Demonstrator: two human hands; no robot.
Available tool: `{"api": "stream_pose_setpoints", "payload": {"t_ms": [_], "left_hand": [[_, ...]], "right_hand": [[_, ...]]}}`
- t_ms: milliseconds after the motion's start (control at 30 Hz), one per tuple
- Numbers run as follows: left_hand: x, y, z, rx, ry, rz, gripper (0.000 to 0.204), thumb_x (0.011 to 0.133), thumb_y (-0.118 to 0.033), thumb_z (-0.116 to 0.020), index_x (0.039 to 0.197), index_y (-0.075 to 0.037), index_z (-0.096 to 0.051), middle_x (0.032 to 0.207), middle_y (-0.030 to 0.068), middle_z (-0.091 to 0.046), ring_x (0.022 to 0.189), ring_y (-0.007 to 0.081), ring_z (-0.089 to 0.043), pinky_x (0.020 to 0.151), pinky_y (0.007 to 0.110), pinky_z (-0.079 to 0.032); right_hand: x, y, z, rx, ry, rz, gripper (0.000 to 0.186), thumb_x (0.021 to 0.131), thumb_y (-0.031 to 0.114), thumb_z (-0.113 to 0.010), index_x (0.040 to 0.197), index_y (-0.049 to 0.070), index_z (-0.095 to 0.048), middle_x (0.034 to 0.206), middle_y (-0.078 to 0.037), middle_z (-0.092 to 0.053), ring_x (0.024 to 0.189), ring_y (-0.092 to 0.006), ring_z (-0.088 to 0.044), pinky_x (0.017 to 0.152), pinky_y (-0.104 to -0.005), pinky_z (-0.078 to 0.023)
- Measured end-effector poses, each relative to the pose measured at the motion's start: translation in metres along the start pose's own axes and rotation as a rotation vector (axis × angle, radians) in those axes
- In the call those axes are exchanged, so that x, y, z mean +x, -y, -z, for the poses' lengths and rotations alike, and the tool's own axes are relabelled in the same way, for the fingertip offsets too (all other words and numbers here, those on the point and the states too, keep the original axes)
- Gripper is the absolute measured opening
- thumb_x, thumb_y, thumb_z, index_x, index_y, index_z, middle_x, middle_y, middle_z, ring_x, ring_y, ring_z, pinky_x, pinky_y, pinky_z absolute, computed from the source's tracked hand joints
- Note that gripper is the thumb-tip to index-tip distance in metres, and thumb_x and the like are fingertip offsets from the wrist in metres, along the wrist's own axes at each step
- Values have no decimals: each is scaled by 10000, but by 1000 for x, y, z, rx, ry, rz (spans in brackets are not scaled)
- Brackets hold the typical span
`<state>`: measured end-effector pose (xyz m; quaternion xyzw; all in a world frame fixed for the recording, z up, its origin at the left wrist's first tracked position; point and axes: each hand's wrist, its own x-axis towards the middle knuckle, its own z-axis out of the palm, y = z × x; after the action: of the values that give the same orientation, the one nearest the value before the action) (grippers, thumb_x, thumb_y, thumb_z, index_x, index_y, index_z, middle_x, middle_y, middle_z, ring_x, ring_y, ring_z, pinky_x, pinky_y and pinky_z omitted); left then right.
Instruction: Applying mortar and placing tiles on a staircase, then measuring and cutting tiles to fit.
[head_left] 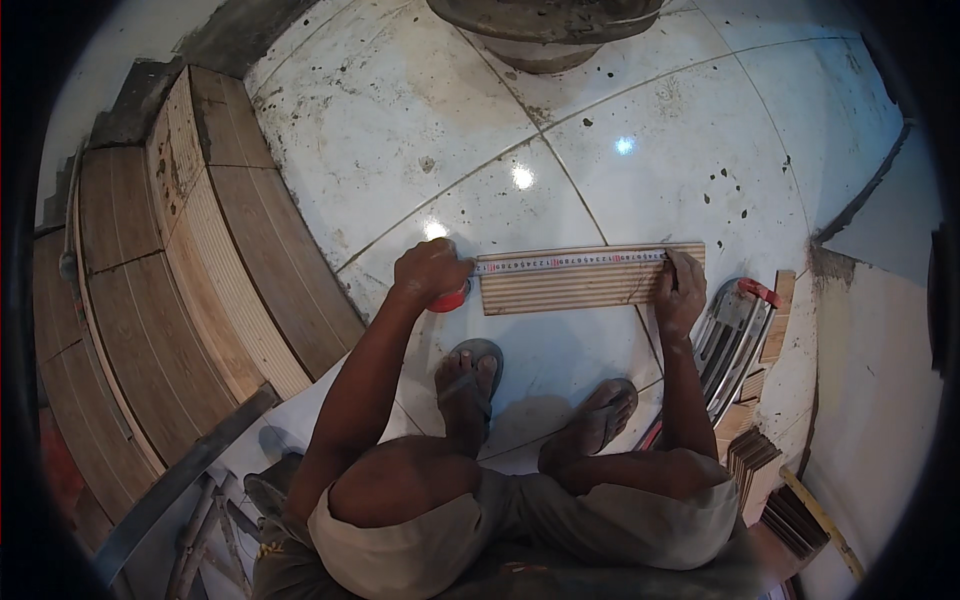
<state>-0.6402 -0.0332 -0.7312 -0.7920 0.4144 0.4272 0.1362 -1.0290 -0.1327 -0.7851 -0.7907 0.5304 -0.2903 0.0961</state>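
Note:
My left hand (428, 272) is closed on a red tape measure (445, 298) beside the left end of a narrow beige ribbed plank (570, 294). The extended tape blade (560, 263) lies lengthwise along the plank's upper part. My right hand (680, 290) rests at the plank's right end with curled fingers pressing on the blade's far part.
A dark bucket (540, 25) stands on the white tiled floor (380, 140) ahead. Wood-look tiled steps (240, 240) run along the left, near a metal bar (190, 470). At right lie a tile cutter (730, 330), stacked tile pieces (750, 460) and a yellow strip (820, 510).

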Motion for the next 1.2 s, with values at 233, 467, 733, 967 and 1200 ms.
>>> {"api": "stream_pose_setpoints", "payload": {"t_ms": [233,467,733,967,1200], "left_hand": [[5,6,1,-10,4,-34,539,841,-525,-585,1053,-48,-720,1173,193,-686,1105,352,-657,956,435,-500],[9,6,3,-30,54,-55,549,848,-523,-587,1056,-30,-713,1154,216,-681,1096,360,-653,948,443,-498],[12,12,2,-35,60,-65,551,852,-525,-590,1065,-32,-710,1155,206,-676,1088,355,-653,936,441,-497],[2,-2,5,19,47,-29,525,849,-478,-566,1119,-54,-719,1210,172,-688,1135,345,-658,978,451,-503],[-2,-4,6,4,29,3,516,843,-475,-571,1101,-53,-720,1190,180,-695,1113,349,-668,968,456,-509]], "right_hand": [[3,6,3,28,6,0,280,849,-16,-645,1111,50,-717,1034,-134,-698,941,-327,-670,852,-407,-532],[-3,-3,1,40,-12,28,291,880,-38,-637,1147,52,-712,1058,-139,-709,955,-320,-681,854,-378,-546],[0,3,0,26,11,-5,300,844,-37,-651,1122,49,-724,1044,-126,-704,951,-310,-671,870,-388,-534],[0,1,2,8,9,-3,291,822,-32,-668,1095,50,-726,1035,-114,-693,935,-305,-662,844,-383,-527],[-4,2,5,74,21,25,268,839,-81,-638,1081,12,-705,1031,-157,-696,944,-315,-679,846,-373,-551]]}}
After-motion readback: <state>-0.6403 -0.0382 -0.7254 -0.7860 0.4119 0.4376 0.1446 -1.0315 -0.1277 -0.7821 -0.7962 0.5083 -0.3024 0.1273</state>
